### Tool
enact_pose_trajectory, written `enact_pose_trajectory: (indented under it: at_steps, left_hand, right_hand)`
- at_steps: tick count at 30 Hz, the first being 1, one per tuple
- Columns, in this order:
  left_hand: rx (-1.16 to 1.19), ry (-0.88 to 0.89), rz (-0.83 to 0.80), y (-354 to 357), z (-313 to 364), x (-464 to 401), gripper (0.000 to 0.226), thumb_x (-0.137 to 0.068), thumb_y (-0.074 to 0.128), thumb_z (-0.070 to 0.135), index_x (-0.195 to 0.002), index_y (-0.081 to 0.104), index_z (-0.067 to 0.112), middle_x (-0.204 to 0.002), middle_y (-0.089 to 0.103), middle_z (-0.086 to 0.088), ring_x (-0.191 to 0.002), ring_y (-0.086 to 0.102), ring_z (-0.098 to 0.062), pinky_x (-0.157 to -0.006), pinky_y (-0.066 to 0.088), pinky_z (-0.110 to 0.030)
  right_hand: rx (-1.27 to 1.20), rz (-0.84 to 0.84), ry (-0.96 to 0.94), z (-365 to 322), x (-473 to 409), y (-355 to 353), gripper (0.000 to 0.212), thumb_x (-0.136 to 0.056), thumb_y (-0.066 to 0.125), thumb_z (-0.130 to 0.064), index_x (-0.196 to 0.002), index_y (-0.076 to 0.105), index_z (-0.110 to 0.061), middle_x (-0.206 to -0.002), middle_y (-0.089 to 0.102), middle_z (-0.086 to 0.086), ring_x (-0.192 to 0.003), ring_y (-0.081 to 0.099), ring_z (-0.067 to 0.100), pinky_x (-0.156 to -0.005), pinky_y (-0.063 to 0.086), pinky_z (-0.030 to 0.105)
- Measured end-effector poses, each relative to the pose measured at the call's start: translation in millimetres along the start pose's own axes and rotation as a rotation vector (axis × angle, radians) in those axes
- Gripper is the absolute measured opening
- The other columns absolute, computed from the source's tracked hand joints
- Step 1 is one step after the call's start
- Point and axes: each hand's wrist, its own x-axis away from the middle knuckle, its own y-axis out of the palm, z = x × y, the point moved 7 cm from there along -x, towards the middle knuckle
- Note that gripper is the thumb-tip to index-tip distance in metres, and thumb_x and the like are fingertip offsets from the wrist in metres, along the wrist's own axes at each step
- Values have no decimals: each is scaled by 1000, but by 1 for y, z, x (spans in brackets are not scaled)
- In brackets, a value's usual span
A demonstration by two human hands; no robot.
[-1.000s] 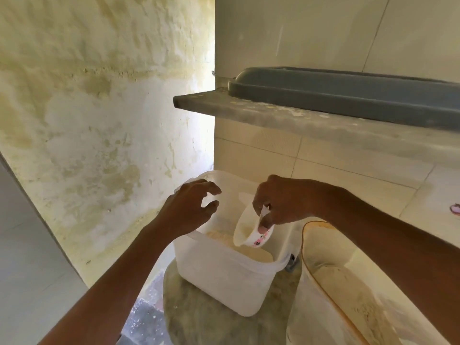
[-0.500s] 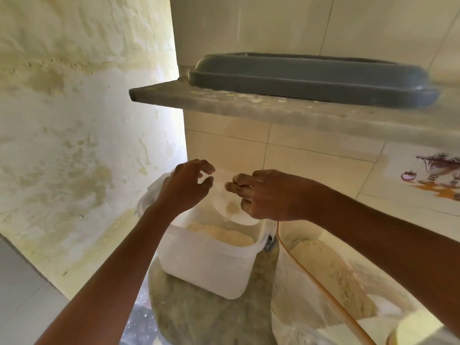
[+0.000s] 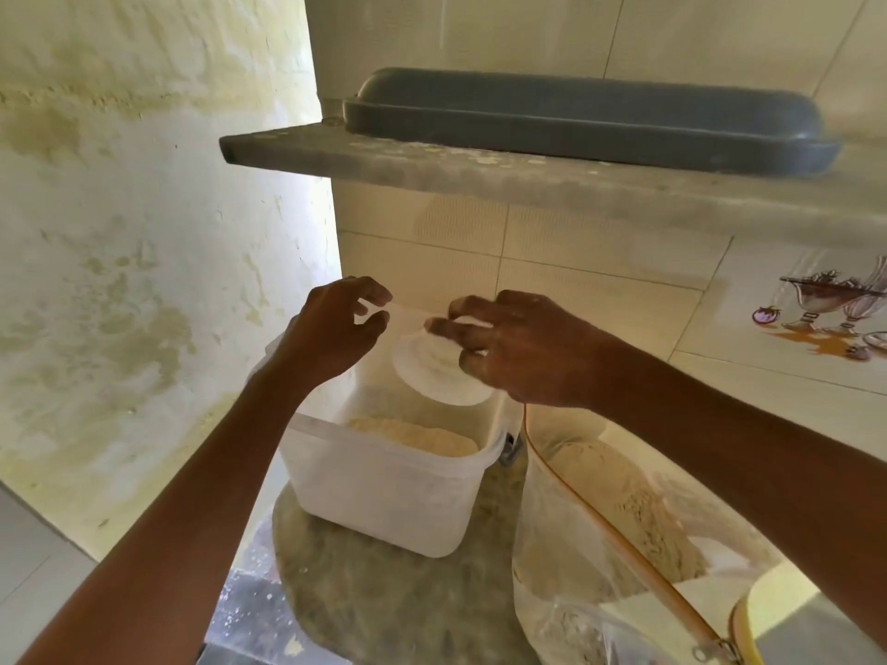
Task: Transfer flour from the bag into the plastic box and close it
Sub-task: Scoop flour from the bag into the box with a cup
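bowl gripped by right hand over box | left hand at 9 o'clock, fingers curled, seemingly holding nothing | bag at 3 o'clock

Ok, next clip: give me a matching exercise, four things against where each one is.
Things:
1. grey lid
2. small white bowl
3. plastic box
4. flour bag

Places:
A. on the round stone slab, partly filled
B. on the shelf above
C. right of the box, open
D. tipped over the box in the right hand

Pairs: 1-B, 2-D, 3-A, 4-C
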Motion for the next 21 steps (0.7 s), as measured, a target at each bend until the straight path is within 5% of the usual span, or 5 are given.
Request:
enact_pose_trajectory:
  at_steps: [4, 8, 11, 16, 21]
  left_hand:
    - [1, 43, -20, 14, 22, 1, 17, -96, 64, 28, -109, 68, 37, -113, 69, 22, -102, 67, -4, -93, 56, -45]
    - [-5, 137, -85, 41, 59, 8, 18, -96, 67, 28, -112, 69, 36, -114, 65, 25, -102, 64, -4, -89, 57, -46]
    - [-3, 205, -175, 69, 91, 17, 18, -96, 67, 34, -114, 68, 38, -116, 62, 24, -105, 62, -4, -88, 57, -47]
    - [-23, 300, -389, 118, 133, 35, 10, -97, 64, 42, -106, 69, 44, -118, 56, 23, -112, 56, -2, -99, 50, -42]
    - [-196, 262, -483, 149, 135, 44, 28, -96, 66, 46, -123, 63, 37, -131, 48, 22, -118, 47, -6, -107, 41, -44]
  right_hand:
    - [-306, 87, 198, 39, 31, -10, 32, -70, 87, -22, -101, 77, -20, -121, 72, 2, -115, 62, 28, -72, 62, 44]
    - [-665, 97, 366, 73, 85, -6, 36, -65, 95, -22, -97, 78, -20, -106, 75, -2, -103, 68, 19, -81, 62, 43]
    - [-841, 104, 439, 85, 124, -12, 33, -62, 97, -20, -88, 77, -26, -96, 74, -16, -85, 69, 2, -75, 62, 36]
    - [-1014, -213, 540, 70, 176, 10, 29, -62, 96, -24, -81, 76, -33, -92, 74, -20, -90, 68, 0, -82, 58, 24]
    - [-811, -581, 494, 39, 196, 45, 30, -74, 88, -37, -101, 77, -28, -107, 67, -16, -96, 59, 3, -82, 46, 7]
